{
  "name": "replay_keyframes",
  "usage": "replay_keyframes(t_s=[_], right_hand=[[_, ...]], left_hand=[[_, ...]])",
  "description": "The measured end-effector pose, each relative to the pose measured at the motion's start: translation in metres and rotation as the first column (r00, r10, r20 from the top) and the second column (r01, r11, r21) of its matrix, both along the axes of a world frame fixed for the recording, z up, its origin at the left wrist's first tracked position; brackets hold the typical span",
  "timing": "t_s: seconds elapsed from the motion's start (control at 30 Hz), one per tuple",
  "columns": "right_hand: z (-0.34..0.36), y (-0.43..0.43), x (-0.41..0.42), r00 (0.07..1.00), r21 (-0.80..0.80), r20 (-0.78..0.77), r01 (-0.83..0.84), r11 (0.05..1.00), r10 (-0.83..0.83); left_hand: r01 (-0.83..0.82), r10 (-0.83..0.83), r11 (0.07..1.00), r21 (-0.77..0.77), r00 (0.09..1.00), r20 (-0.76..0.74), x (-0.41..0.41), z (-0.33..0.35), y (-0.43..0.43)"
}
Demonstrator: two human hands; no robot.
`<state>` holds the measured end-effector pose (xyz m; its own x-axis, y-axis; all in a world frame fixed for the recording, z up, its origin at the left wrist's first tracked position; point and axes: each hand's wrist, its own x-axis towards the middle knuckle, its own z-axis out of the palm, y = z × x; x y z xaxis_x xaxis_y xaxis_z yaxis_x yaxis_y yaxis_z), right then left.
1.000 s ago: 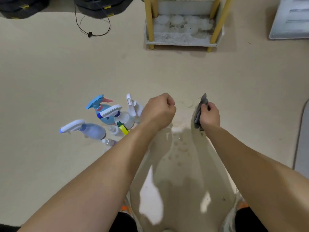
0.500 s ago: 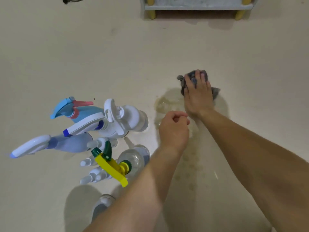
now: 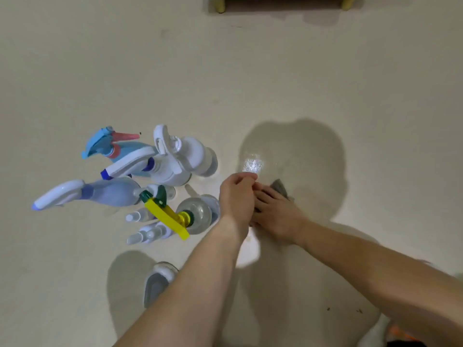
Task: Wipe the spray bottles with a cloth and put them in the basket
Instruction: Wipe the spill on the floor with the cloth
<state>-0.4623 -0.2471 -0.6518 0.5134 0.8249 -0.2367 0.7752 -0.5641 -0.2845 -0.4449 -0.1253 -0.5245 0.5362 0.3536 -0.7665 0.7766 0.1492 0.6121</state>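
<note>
Several spray bottles stand in a cluster on the beige floor at the left: a blue one with a pink trigger (image 3: 112, 146), a white one with a blue nozzle (image 3: 162, 169), a lavender one (image 3: 107, 194) and a clear one with a yellow trigger (image 3: 198, 216). My left hand (image 3: 238, 196) hovers just right of them, fingers curled into a fist with nothing seen in it. My right hand (image 3: 278, 216) presses a grey cloth (image 3: 281, 187) flat on the floor, right beside the left hand. Most of the cloth is hidden under the hand. No basket is in view.
A wet patch (image 3: 253, 165) glints on the floor just beyond my hands. Two small clear spray bottles (image 3: 140, 216) stand in front of the cluster, and a pale bottle (image 3: 157, 281) stands by my left forearm. Yellow shelf legs (image 3: 220, 7) show at the top edge.
My right hand laid the cloth on the floor and drew it back towards me, next to my left hand. The view tilted down and closer to the bottles.
</note>
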Motion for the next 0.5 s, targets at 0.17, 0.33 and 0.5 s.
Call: replay_keyframes(t_s=[0.17,0.33,0.5], right_hand=[[0.004,-0.046,-0.090,0.995,0.054,-0.036,-0.090,0.994,0.092],[0.001,-0.048,-0.012,0.981,0.005,0.015,-0.195,0.981,0.195],[0.020,-0.060,0.103,0.927,-0.150,-0.001,0.371,0.917,-0.375]], left_hand=[[0.009,-0.008,0.999,0.036,0.999,-0.041,-0.025,-0.001,0.010],[-0.004,0.005,1.000,0.030,1.000,-0.004,-0.033,-0.002,0.006],[0.106,-0.105,0.994,0.023,0.994,-0.035,-0.040,-0.005,0.009]])
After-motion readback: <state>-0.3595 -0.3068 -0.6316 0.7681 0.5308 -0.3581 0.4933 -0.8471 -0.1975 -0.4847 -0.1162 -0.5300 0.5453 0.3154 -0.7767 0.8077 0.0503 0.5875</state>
